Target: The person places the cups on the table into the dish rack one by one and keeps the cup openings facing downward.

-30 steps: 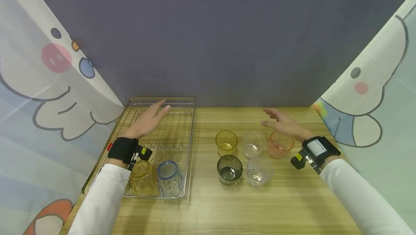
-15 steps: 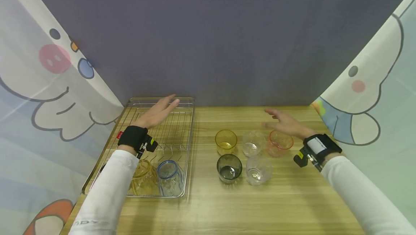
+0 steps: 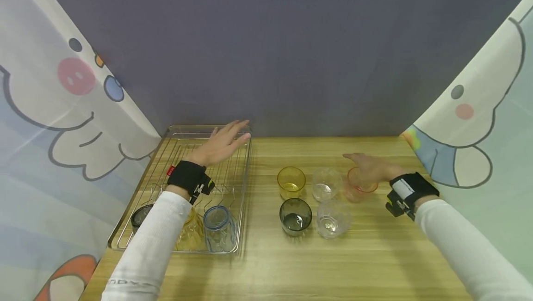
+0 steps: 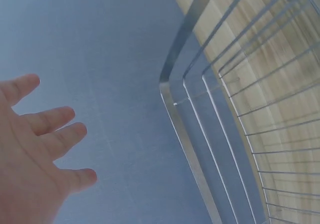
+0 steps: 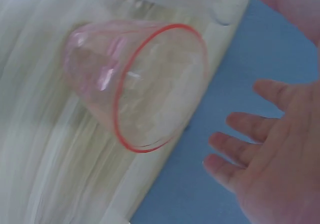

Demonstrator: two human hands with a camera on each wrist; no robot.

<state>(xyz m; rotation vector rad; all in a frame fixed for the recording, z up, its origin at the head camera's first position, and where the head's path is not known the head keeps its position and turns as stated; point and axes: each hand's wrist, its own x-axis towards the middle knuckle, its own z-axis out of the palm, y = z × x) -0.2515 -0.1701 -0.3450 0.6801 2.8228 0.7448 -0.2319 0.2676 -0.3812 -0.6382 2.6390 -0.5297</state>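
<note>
My left hand (image 3: 220, 146) is held out over the far part of a wire dish rack (image 3: 245, 176), its fingers spread and holding nothing. In the left wrist view the rack's metal rim (image 4: 175, 114) runs beside that hand. Above the pink glass (image 3: 354, 192) hovers my right hand (image 3: 370, 169), empty, overlapping the glass's red rim in the head view. The right wrist view has the pink glass (image 5: 100, 73) beside the loosely extended fingers, with a gap between. Left of it stand two clear glasses, one far (image 3: 326, 185) and one near (image 3: 333, 220).
A yellow glass (image 3: 291, 183) and a dark grey glass (image 3: 295, 218) stand upright between the rack and the clear glasses. At the rack's near end are a blue-rimmed glass (image 3: 218, 229), an amber glass (image 3: 191, 234) and a dark glass (image 3: 140, 215). A grey wall (image 3: 266, 51) rises behind the table.
My left hand has moved right across the rack, uncovering the dark glass at its near left corner. My right hand has lowered and shifted slightly right over the pink glass.
</note>
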